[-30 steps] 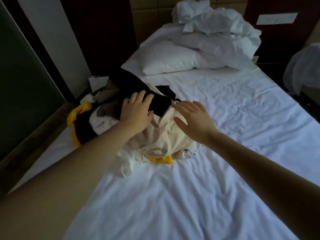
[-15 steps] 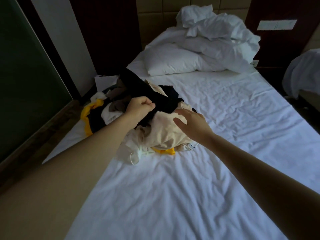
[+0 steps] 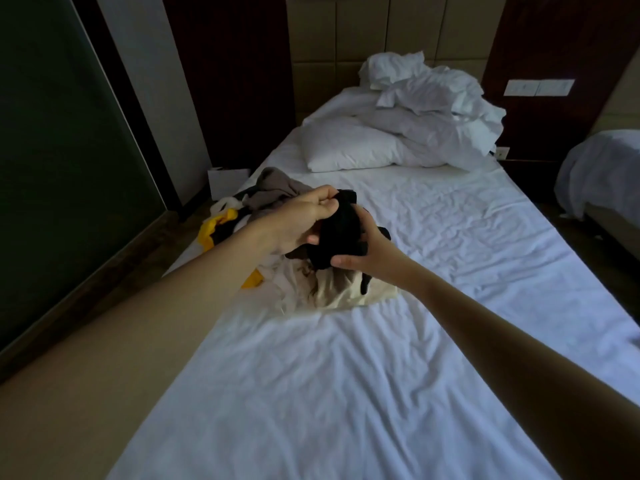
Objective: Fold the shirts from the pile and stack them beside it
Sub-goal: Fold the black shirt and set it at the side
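1. Holding a bunched black shirt [image 3: 341, 230] just above the pile [image 3: 346, 296], my left hand [image 3: 298, 220] pinches its top edge in curled fingers.
2. My right hand [image 3: 374, 251] curls round the shirt's lower part, thumb underneath.
3. The pile, crumpled cream, grey and yellow clothes, lies on the white bed sheet [image 3: 346, 393]; a pillow [image 3: 349, 148] rests beyond the pile.

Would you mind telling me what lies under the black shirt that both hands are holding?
Beneath the black shirt, gripped by the left hand and right hand, a cream garment tops the pile. Whatever lies under that cream garment is covered, so I cannot tell.
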Action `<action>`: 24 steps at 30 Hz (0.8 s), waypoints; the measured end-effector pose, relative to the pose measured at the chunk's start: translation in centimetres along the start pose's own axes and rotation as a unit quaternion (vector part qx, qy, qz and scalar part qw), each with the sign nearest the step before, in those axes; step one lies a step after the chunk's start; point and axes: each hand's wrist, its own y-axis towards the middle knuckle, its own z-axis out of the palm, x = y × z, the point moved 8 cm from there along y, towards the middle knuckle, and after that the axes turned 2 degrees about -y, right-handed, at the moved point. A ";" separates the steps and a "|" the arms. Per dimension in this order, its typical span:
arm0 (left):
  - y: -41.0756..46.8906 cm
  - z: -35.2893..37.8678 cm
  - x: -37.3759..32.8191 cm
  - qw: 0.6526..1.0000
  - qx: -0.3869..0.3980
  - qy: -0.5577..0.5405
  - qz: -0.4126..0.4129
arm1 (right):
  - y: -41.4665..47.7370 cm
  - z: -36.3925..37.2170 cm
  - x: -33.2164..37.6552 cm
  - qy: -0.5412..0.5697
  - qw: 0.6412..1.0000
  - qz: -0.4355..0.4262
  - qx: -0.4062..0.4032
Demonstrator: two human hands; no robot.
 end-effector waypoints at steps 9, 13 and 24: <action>-6.2 5.0 1.1 0.998 0.038 0.009 -0.048 | -7.3 -2.7 1.5 -0.095 0.991 0.094 -0.018; -8.2 6.9 5.5 0.994 0.001 0.016 -0.112 | -12.0 -1.7 0.5 -0.119 0.981 0.137 0.070; -13.8 15.7 22.2 0.925 -0.153 -0.152 -0.313 | -25.2 3.7 -5.1 0.049 0.957 0.236 0.159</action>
